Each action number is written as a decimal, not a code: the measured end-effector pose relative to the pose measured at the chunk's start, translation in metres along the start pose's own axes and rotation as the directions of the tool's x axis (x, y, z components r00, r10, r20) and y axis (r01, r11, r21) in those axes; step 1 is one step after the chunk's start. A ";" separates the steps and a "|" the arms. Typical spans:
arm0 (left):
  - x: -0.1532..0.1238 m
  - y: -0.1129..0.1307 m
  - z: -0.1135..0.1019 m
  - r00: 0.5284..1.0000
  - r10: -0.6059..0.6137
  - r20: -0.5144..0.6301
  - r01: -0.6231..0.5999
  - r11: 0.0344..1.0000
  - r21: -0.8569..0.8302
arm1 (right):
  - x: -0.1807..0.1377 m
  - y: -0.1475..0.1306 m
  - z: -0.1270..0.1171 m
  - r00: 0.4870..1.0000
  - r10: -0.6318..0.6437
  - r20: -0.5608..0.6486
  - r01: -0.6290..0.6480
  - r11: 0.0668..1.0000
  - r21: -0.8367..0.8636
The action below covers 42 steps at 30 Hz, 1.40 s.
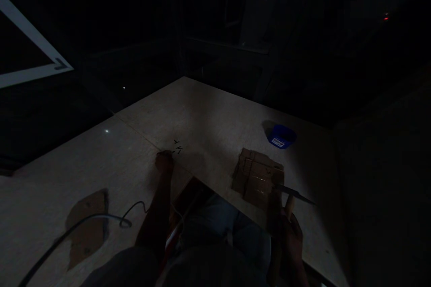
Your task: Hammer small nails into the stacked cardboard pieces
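Observation:
The scene is very dark. My left hand [164, 161] reaches out over a pale tabletop [202, 112], fingers curled together beside some small dark bits [177, 147]; what it holds, if anything, is hidden. My right hand [289, 228] is closed around a wooden-handled tool [291, 197] with a thin dark blade that points right. The tool sits at the near edge of a stack of brown cardboard pieces [257, 175].
A small blue tub [282, 136] stands behind the cardboard. A second cardboard piece [88, 224] lies at the left with a dark cable [101, 217] across it. The table's far corner drops into darkness. A white frame [32, 36] shows at upper left.

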State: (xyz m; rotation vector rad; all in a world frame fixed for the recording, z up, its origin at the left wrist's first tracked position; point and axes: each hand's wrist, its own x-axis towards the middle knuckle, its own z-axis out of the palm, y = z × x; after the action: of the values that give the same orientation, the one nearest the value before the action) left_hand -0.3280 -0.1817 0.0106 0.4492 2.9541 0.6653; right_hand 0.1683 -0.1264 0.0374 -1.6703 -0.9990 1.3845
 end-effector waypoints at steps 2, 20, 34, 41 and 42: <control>0.001 -0.003 0.001 1.000 0.013 0.002 -0.013 0.999 -0.038 | -0.001 -0.003 -0.001 0.999 0.025 0.020 -0.024 1.000 -0.010; -0.017 0.026 -0.010 0.965 0.220 -0.145 -0.261 0.863 -0.433 | 0.007 -0.012 -0.004 0.996 -0.053 0.077 0.049 0.997 0.057; -0.184 0.197 0.082 0.496 0.828 0.262 -0.367 0.473 -0.801 | 0.008 -0.008 -0.006 0.990 -0.103 0.096 0.084 0.979 0.186; -0.208 0.224 0.109 0.338 0.880 0.333 -0.400 0.455 -0.796 | 0.014 -0.012 -0.006 0.991 -0.093 0.099 0.073 0.978 0.196; -0.209 0.225 0.113 0.326 0.881 0.343 -0.401 0.457 -0.794 | 0.015 -0.013 -0.006 0.991 -0.093 0.100 0.072 0.978 0.196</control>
State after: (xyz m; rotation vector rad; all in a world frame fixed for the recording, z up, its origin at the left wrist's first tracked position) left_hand -0.0533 -0.0046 0.0087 1.5270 1.5048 1.0666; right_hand 0.1743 -0.1073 0.0435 -1.4102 -0.9514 1.4798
